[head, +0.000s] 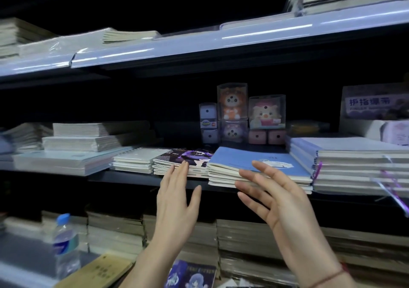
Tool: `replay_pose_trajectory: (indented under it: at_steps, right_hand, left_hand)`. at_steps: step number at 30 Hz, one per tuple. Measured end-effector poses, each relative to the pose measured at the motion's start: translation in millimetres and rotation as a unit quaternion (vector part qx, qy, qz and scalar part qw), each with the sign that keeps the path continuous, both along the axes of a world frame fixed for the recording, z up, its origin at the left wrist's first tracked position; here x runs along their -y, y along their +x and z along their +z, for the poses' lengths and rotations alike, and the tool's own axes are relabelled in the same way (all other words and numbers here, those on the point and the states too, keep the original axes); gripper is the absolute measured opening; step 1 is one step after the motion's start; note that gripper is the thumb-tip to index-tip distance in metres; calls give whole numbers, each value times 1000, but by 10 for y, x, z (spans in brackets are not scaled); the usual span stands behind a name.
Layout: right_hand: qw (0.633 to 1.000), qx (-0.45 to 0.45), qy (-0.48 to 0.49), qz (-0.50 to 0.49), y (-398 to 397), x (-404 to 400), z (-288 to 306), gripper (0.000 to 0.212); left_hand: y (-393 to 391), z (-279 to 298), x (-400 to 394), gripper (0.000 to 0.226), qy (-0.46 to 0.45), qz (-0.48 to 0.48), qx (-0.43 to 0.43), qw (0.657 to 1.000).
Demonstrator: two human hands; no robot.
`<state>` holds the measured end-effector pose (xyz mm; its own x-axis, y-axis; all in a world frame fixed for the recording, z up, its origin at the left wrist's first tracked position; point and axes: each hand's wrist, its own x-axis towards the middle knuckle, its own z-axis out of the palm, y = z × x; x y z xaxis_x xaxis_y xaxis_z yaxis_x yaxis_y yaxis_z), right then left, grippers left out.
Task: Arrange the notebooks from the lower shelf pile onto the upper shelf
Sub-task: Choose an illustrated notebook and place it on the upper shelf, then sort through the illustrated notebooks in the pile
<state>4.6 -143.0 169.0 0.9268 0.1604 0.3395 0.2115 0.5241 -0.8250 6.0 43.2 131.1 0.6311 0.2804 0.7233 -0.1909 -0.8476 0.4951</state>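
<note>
Both hands were spread and held nothing, the left hand [177, 201] touching the dark stack [183, 162] and the right hand [272, 197] by the blue stack [254, 168], seemingly to square them on the shelf [124, 177].

Blue-covered notebooks [254, 166] lie stacked flat on shelf [132, 177].

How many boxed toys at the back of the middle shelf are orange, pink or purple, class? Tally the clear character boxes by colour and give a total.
Orange: 1
Pink: 1
Purple: 1
Total: 3 character boxes. The small plain boxes beside and below them are not counted.
</note>
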Motion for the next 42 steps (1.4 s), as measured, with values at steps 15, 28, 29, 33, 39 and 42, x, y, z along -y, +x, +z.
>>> replay_pose_trajectory:
  at_steps: [15, 28, 29, 33, 39, 42]
  right_hand:
    - [1000, 2, -7, -5, 39, -8, -44, 20]
    - [989, 5, -120, 84, 41, -2, -194, 22]
    - [985, 5, -135, 102, 45, -5, -238, 22]
    - [970, -41, -186, 148, 114, -25, -528, 23]
    - [954, -138, -225, 138, 244, -6, -1035, 21]
    - [959, -180, -188, 109, 307, 42, -1234, 22]
  left_hand:
    - [70, -61, -4, 57, 58, 42, 7, 997]
    - [84, -814, -98, 24, -373, 50, 54, 925]
    - [81, -917, -136, 22, -395, 58, 25, 917]
    - [38, -1278, -259, 21, -473, 33, -101, 875]
    - [-31, -1408, -221, 21, -520, -26, -211, 827]
    - [2, -1464, -180, 23, -515, -45, -227, 825]
